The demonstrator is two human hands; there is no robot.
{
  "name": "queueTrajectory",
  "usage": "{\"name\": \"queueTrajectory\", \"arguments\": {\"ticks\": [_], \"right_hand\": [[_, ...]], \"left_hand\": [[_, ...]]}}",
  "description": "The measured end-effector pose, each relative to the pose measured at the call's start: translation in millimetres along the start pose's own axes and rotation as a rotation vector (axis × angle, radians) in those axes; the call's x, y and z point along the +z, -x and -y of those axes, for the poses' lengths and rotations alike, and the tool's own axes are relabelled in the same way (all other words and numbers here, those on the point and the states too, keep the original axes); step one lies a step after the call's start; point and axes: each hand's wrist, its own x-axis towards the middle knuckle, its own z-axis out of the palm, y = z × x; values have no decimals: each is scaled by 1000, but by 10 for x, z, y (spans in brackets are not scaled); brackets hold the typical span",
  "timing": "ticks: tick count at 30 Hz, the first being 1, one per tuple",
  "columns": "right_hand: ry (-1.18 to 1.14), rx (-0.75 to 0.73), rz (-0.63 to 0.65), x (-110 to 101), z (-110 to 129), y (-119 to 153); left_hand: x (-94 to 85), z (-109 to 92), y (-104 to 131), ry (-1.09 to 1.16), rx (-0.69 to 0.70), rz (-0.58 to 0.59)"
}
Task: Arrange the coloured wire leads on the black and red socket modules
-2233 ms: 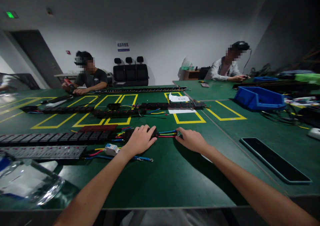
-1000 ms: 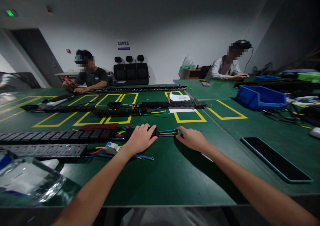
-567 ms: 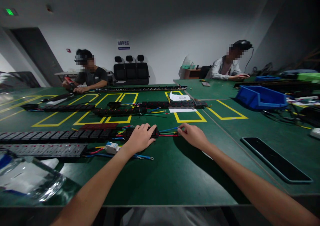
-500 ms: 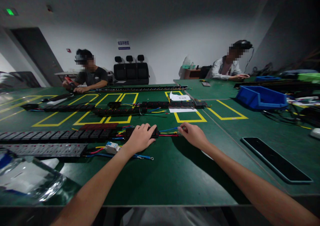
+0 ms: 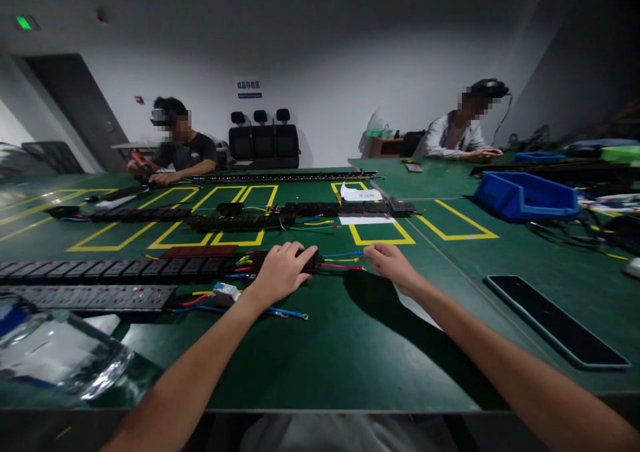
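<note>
My left hand (image 5: 281, 272) presses down on a small black socket block (image 5: 311, 261) at the end of a long black socket strip (image 5: 115, 269) on the green table. Blue, yellow and red wires (image 5: 343, 261) run out of the block to the right. My right hand (image 5: 391, 263) pinches the far ends of these wires, lifted a little off the table. A small white-and-blue breaker (image 5: 224, 293) with loose blue and red wires lies just left of my left wrist.
A grey power strip (image 5: 90, 298) and a clear plastic bag (image 5: 55, 355) lie at the near left. More black strips (image 5: 240, 222) sit in yellow-taped boxes farther back. A dark flat panel (image 5: 555, 319) and a blue bin (image 5: 525, 197) are at the right. Two people sit at the far side.
My right hand has risen slightly and moved right, taking the wire ends up off the table. My left hand stays on the black block.
</note>
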Motion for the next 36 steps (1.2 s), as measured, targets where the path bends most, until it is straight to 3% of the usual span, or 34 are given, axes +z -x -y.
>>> {"name": "queueTrajectory", "arguments": {"ticks": [4, 19, 30, 36], "right_hand": [[-151, 67, -18, -26, 46, 10], [-433, 82, -78, -58, 126, 3], [-377, -153, -16, 17, 173, 101], [-336, -180, -21, 21, 208, 128]], "left_hand": [[-24, 1, -11, -13, 11, -71], [-54, 62, -5, -13, -48, -287], [-2, 83, 5, -26, -106, -310], [20, 81, 2, -25, -139, -296]]}}
